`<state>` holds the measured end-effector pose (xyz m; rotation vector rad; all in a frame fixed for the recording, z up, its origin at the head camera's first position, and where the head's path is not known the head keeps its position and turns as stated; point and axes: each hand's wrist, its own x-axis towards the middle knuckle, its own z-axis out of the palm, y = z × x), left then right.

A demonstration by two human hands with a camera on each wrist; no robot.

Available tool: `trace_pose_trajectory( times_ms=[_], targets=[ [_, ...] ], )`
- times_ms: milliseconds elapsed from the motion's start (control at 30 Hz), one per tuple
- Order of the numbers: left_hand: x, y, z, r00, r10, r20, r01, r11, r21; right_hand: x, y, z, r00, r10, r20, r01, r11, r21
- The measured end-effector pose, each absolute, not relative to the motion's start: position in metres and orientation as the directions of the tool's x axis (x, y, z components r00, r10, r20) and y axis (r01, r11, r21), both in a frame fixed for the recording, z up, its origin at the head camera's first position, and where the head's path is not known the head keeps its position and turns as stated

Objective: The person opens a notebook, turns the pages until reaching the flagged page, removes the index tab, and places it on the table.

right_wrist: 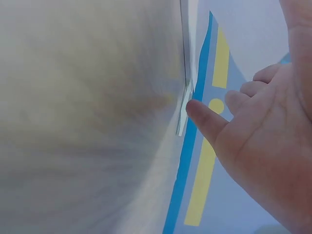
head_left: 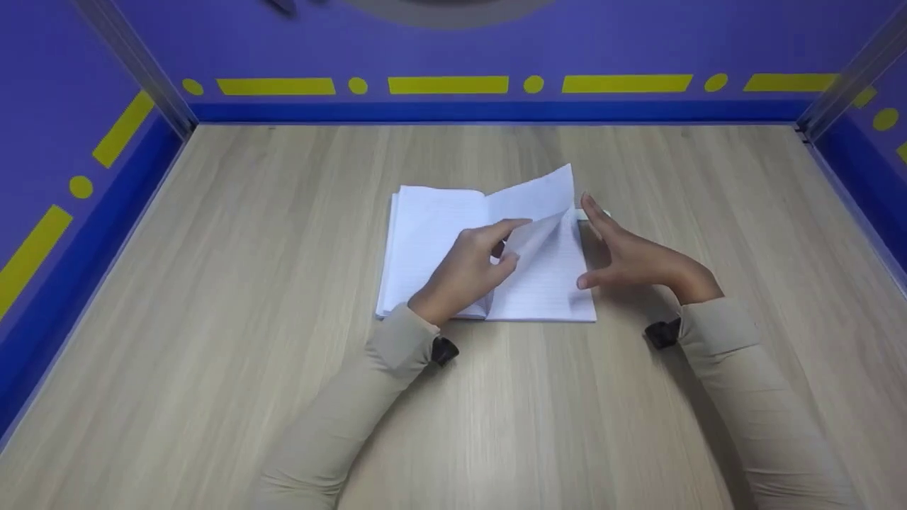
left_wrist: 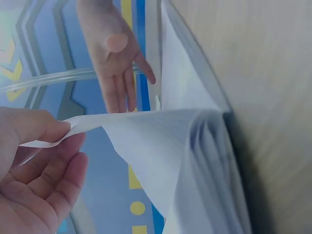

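Observation:
An open notebook [head_left: 436,234] with white lined pages lies at the middle of the table. My left hand [head_left: 471,265] is over it and pinches a lifted page [head_left: 535,237] between thumb and fingers, as the left wrist view shows at the page edge [left_wrist: 83,123]. That page bends up from the right half of the notebook. Just past the notebook's right edge is my right hand [head_left: 634,258], fingers spread and holding nothing. A small pale strip [head_left: 592,214] sticks out from the notebook's right side, near the right fingertips; the right wrist view shows the strip [right_wrist: 183,114] beside the thumb.
The notebook rests on a light wood table [head_left: 248,283]. Blue panels [head_left: 453,49] with yellow dashes and dots stand along the back and both sides. A black wrist device [head_left: 662,334] is on the right cuff, another [head_left: 443,350] on the left.

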<state>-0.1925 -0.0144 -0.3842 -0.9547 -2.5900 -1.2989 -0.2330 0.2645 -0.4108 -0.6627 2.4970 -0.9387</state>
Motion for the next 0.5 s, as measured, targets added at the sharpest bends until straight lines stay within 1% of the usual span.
trace_pose_trajectory(
  times_ms=[200,500],
  targets=[
    [-0.194,-0.026,-0.378,-0.809,0.428,0.402,0.573,0.427,0.699,-0.232,0.265,-0.412,-0.793,-0.578,-0.191,-0.307,0.650,-0.695],
    [-0.195,-0.043,-0.372,-0.808,0.371,0.457,0.587,0.443,0.678,-0.229,0.262,-0.412,-0.800,-0.560,-0.215,-0.298,0.682,-0.668]
  ],
)
